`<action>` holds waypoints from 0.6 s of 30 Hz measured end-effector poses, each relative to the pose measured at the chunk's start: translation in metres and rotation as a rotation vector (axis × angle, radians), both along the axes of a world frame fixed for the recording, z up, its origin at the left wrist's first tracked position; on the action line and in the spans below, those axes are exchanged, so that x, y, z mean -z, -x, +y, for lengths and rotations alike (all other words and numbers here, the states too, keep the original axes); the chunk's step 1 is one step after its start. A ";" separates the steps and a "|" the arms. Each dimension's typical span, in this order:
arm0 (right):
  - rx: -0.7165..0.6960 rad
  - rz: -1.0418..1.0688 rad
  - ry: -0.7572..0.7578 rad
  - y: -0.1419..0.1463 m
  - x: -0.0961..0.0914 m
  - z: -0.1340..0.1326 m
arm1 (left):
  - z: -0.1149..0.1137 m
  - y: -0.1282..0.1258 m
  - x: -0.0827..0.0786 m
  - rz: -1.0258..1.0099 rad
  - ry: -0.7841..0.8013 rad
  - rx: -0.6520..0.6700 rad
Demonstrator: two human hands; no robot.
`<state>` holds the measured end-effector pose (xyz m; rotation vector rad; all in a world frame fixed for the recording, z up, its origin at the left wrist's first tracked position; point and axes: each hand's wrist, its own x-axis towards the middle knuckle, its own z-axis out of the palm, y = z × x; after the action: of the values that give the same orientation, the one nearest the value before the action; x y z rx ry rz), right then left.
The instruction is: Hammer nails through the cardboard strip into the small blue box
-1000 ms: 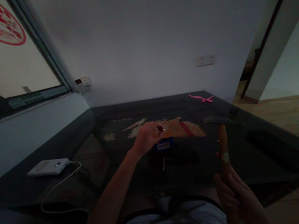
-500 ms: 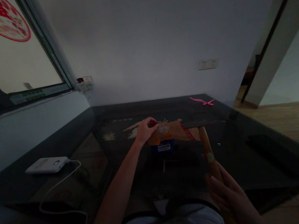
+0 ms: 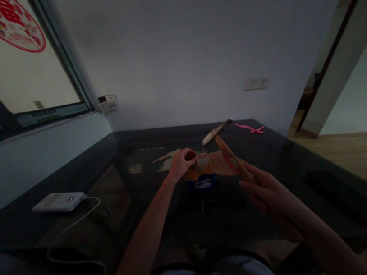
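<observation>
Right hand (image 3: 262,188) around a hammer (image 3: 229,150), left hand (image 3: 182,163) at the tan packet (image 3: 217,163), its grip unclear, blue box (image 3: 202,183) below half-hidden.

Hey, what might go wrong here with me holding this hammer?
The raised hammer in your right hand could strike your left hand, which is close by. The brown piece overhangs the small blue box and may tip if knocked. Your left arm might catch the white cord dangling near it.

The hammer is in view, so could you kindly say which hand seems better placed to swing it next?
Probably the right hand: the hammer is in its grip, while the left hand is apart from it, near the blue box.
</observation>
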<state>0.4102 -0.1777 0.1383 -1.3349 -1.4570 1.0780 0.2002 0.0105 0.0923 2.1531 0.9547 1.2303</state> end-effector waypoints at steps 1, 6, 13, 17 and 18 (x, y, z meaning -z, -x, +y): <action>-0.026 -0.045 -0.012 0.000 -0.009 0.006 | 0.000 0.000 0.000 0.021 -0.002 -0.008; -0.137 -0.245 -0.015 -0.002 -0.034 0.029 | 0.005 0.001 0.006 0.043 0.025 -0.037; -0.244 -0.468 -0.014 0.002 -0.045 0.032 | 0.005 0.001 0.006 0.087 0.049 -0.078; -0.252 -0.525 -0.121 0.004 -0.049 0.030 | 0.001 0.000 0.002 0.089 0.094 -0.055; -0.259 -0.542 -0.137 0.005 -0.049 0.030 | 0.000 0.000 0.001 0.089 0.105 -0.051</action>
<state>0.4057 -0.1475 0.1869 -1.4313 -2.1093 0.7802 0.2003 0.0109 0.0908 2.1278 1.0933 1.0903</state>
